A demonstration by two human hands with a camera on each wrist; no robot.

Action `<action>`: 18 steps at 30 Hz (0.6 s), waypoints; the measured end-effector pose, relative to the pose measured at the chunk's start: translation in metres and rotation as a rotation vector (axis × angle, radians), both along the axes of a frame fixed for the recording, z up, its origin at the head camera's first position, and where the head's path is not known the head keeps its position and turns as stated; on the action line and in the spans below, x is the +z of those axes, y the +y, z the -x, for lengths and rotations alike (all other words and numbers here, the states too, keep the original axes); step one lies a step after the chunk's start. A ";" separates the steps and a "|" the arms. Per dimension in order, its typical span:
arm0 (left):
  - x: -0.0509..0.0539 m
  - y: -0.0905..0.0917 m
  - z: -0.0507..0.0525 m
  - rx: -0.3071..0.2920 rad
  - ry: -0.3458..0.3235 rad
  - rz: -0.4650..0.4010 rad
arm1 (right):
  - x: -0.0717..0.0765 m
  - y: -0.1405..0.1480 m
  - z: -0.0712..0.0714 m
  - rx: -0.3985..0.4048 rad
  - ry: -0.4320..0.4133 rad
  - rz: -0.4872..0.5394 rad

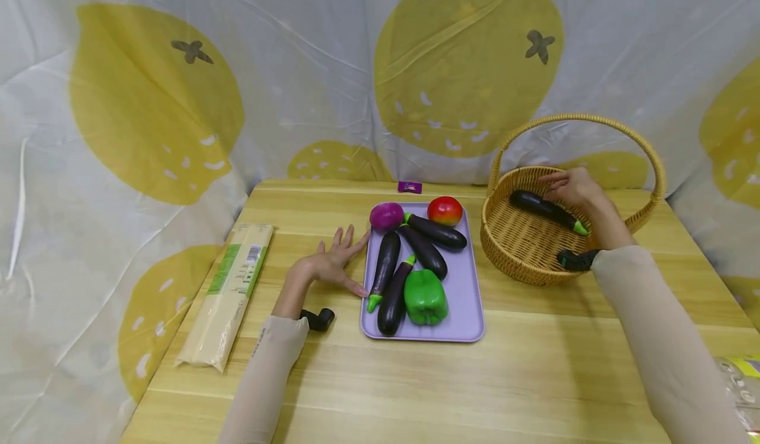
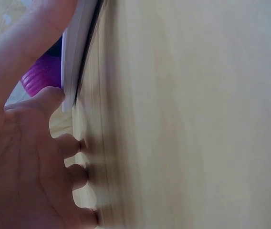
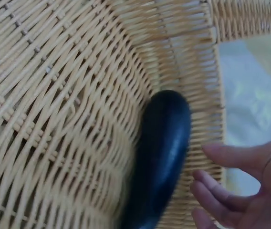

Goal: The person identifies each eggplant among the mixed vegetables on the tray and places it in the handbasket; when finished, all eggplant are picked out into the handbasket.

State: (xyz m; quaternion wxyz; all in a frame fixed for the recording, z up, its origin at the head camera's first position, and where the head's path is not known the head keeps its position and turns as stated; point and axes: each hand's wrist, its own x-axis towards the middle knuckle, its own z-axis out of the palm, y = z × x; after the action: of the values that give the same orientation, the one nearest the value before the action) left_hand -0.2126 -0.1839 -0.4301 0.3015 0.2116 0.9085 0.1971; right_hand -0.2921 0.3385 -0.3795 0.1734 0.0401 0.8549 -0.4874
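Note:
My left hand has its fingers spread beside a lilac tray. In the left wrist view its thumb and forefinger meet the tray's edge, while the other fingertips rest on the wooden table. My right hand reaches inside a wicker basket. There, a dark eggplant with a green stem lies on the woven bottom. The right wrist view puts the loosely bent fingers beside the eggplant, with a gap between. Several more eggplants lie on the tray.
A purple onion, a red round fruit and a green bell pepper share the tray. A long pale packet lies at left. Behind the tray is a small purple wrapper. The basket's tall handle arches overhead.

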 end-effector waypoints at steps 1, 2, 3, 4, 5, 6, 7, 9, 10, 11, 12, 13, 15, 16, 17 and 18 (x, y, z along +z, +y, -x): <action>0.000 0.000 0.000 0.001 0.000 0.000 | 0.003 -0.002 -0.001 0.027 0.021 -0.041; 0.000 0.000 0.000 0.002 0.001 0.001 | 0.005 -0.004 -0.002 0.063 0.059 -0.127; 0.000 0.000 0.000 0.004 0.000 0.000 | 0.007 -0.006 -0.006 0.108 0.139 -0.276; 0.000 0.000 0.000 0.006 0.000 0.001 | 0.009 -0.008 -0.008 0.134 0.151 -0.306; 0.000 0.000 0.000 0.007 -0.001 0.001 | 0.012 -0.011 -0.010 0.153 0.161 -0.317; 0.000 0.000 0.000 0.007 -0.003 0.001 | 0.014 -0.013 -0.012 0.165 0.167 -0.320; 0.000 0.000 0.000 0.008 -0.004 0.000 | 0.017 -0.016 -0.014 0.176 0.172 -0.319; 0.000 0.000 0.000 0.006 -0.006 -0.003 | 0.022 -0.023 -0.018 0.195 0.175 -0.309; -0.001 0.000 0.000 0.005 -0.005 -0.004 | 0.025 -0.026 -0.021 0.204 0.180 -0.308; -0.001 0.000 0.001 0.004 -0.004 -0.006 | 0.027 -0.030 -0.024 0.214 0.184 -0.306; -0.001 0.000 0.001 0.003 -0.002 -0.007 | 0.030 -0.034 -0.027 0.219 0.180 -0.293; -0.002 0.000 0.001 0.003 -0.002 -0.009 | 0.033 -0.038 -0.030 0.226 0.183 -0.282; -0.002 0.000 0.002 0.002 0.000 -0.009 | 0.037 -0.046 -0.036 0.243 0.202 -0.270; -0.003 0.000 0.002 0.004 0.000 -0.010 | 0.038 -0.050 -0.038 0.252 0.217 -0.273; -0.003 0.000 0.002 0.005 -0.002 -0.009 | 0.039 -0.054 -0.041 0.259 0.227 -0.272; -0.003 0.000 0.002 0.007 -0.002 -0.008 | 0.040 -0.059 -0.044 0.262 0.233 -0.260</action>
State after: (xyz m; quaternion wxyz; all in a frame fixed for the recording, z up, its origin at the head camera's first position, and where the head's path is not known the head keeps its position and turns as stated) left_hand -0.2150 -0.1834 -0.4327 0.3011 0.2096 0.9081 0.2021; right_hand -0.2482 0.2798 -0.3392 0.1288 -0.1060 0.9226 -0.3478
